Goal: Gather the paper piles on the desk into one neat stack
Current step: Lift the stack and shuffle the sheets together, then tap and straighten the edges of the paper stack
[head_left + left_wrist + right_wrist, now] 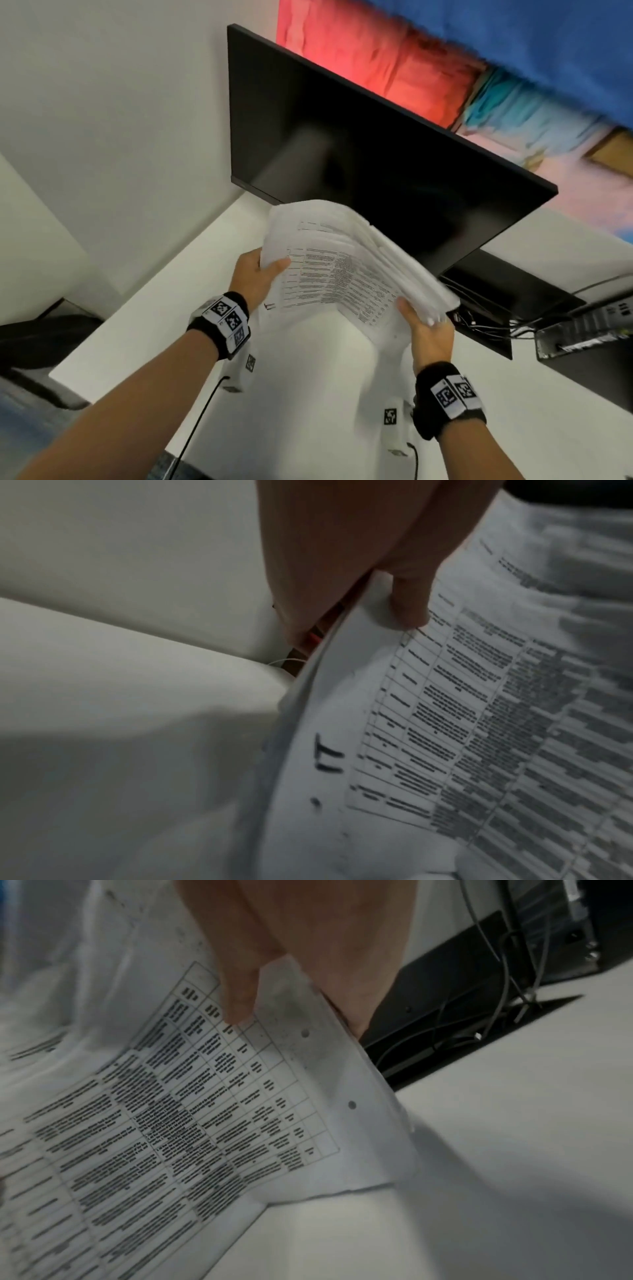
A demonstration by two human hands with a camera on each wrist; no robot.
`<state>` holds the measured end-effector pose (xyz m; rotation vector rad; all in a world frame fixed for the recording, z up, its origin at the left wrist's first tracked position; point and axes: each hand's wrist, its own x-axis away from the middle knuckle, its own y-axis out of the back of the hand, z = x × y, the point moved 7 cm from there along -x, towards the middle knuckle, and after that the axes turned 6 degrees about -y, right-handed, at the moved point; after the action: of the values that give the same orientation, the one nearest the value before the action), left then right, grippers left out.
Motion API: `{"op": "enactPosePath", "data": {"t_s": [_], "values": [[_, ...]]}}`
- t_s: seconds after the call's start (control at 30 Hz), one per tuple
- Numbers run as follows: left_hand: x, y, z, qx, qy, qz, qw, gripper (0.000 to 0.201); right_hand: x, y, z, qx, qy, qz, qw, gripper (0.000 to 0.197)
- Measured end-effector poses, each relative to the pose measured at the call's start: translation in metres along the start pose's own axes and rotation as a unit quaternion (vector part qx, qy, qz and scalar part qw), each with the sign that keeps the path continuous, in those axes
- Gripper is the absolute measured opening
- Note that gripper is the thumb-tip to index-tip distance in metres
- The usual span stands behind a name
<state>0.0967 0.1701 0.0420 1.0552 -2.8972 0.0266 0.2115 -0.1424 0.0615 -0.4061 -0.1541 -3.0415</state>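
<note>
**Paper stack held in front of the monitor**

Paper stack (pixel 346 270) of printed tables bows upward over the white desk (pixel 308 394), just before the black monitor (pixel 359 144). Left hand (pixel 255 277) pinches one side edge, right hand (pixel 426 334) the other, thumbs on top. Left wrist view alone shows a handwritten "11"; right wrist view shows two punched holes. The printed text is too blurred to read.
</note>
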Motion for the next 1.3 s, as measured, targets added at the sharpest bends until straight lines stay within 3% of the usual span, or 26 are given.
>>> {"op": "enactPosePath", "data": {"t_s": [0.1, 0.17, 0.27, 0.5, 0.63, 0.7, 0.8, 0.9, 0.97, 1.1, 1.13, 1.2, 1.3], "values": [[-0.005, 0.0, -0.018, 0.017, -0.035, -0.019, 0.999, 0.008, 0.001, 0.007, 0.012, -0.027, 0.02, -0.006, 0.999, 0.034], [-0.007, 0.0, -0.019, 0.022, -0.043, -0.014, 0.999, 0.009, 0.001, 0.015, 0.009, -0.023, 0.027, -0.014, 0.999, 0.045], [-0.003, 0.002, -0.018, 0.026, -0.039, -0.016, 0.999, 0.031, 0.003, 0.024, -0.002, -0.011, 0.007, -0.017, 1.0, 0.06], [0.0, 0.002, -0.044, 0.061, -0.027, -0.059, 0.996, 0.049, 0.013, 0.016, 0.018, -0.056, 0.027, -0.027, 0.998, 0.06], [-0.006, -0.006, -0.055, 0.093, 0.015, -0.087, 0.992, 0.061, 0.01, 0.01, 0.022, -0.082, 0.029, -0.052, 0.995, 0.077], [-0.009, -0.009, -0.055, 0.104, 0.035, -0.1, 0.989, 0.056, 0.008, 0.01, 0.024, -0.087, 0.036, -0.06, 0.994, 0.076], [-0.015, -0.009, -0.051, 0.12, 0.042, -0.134, 0.983, 0.026, 0.004, 0.01, 0.027, -0.088, 0.038, -0.064, 0.993, 0.073], [-0.021, -0.004, -0.047, 0.096, 0.034, -0.154, 0.983, 0.015, 0.0, 0.009, 0.026, -0.091, 0.028, -0.065, 0.993, 0.055], [-0.021, -0.006, -0.044, 0.096, 0.039, -0.124, 0.987, 0.021, -0.003, 0.009, 0.022, -0.086, 0.019, -0.07, 0.994, 0.042], [-0.022, -0.006, -0.033, 0.02, 0.021, -0.017, 0.999, 0.061, -0.011, 0.01, 0.014, -0.082, -0.005, -0.045, 0.996, 0.028], [-0.022, -0.005, -0.027, 0.004, 0.022, 0.002, 1.0, 0.066, -0.012, 0.01, 0.012, -0.085, -0.015, -0.024, 0.996, 0.034], [-0.019, -0.002, -0.018, -0.012, 0.032, 0.013, 0.999, 0.06, -0.011, 0.008, 0.011, -0.063, -0.015, 0.037, 0.997, 0.064], [-0.016, -0.001, -0.012, 0.003, 0.051, -0.005, 0.999, 0.038, -0.001, -0.003, 0.014, 0.09, 0.043, 0.144, 0.985, 0.089]]}}
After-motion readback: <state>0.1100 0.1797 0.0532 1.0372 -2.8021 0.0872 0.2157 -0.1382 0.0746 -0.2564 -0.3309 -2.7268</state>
